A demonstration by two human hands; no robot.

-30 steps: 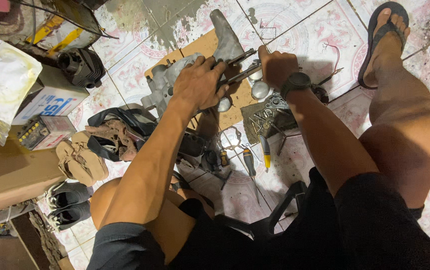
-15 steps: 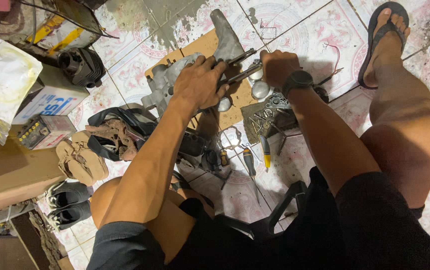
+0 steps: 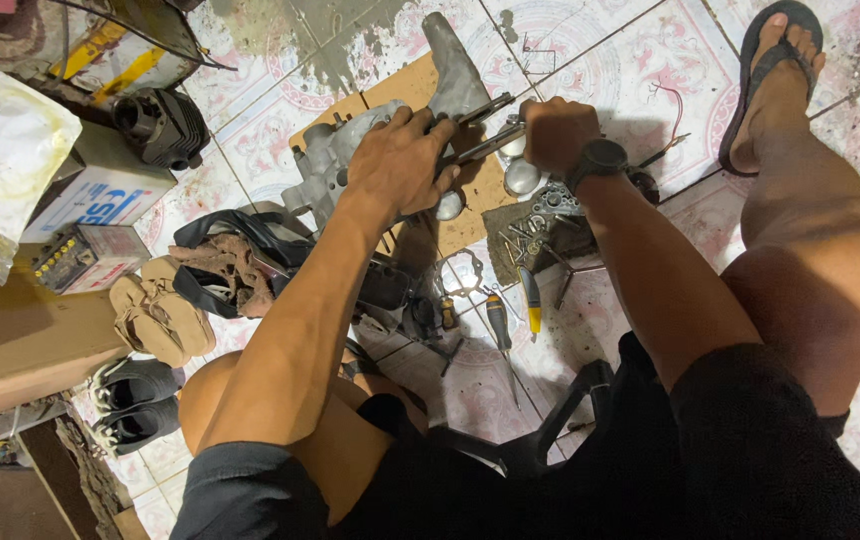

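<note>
My left hand presses down flat on the grey cast-metal engine casing, fingers curled over its top edge and over the long steel tool that crosses it. My right hand is closed in a tight fist around the tool's other end, black watch on the wrist just behind it. The tool runs as a slanted bar between both fists, and the two hands sit near each other, almost knuckle to knuckle.

The casing rests on a brown cardboard sheet laid on the patterned floor tiles, its long neck pointing away from me toward the cardboard's far edge. Round silver metal caps lie just beside my right hand, at the cardboard's right edge. Nearer me, a clutter of small loose metal parts, a yellow-handled screwdriver and a dark-handled screwdriver lie on the tiles between my knees.

Out left it's crowded: a black ribbed cylinder, a white cardboard box, tan sandals, black shoes. Out right, my foot in a dark flip-flop is planted on bare tiles, and the freest floor lies there and beyond the casing.
</note>
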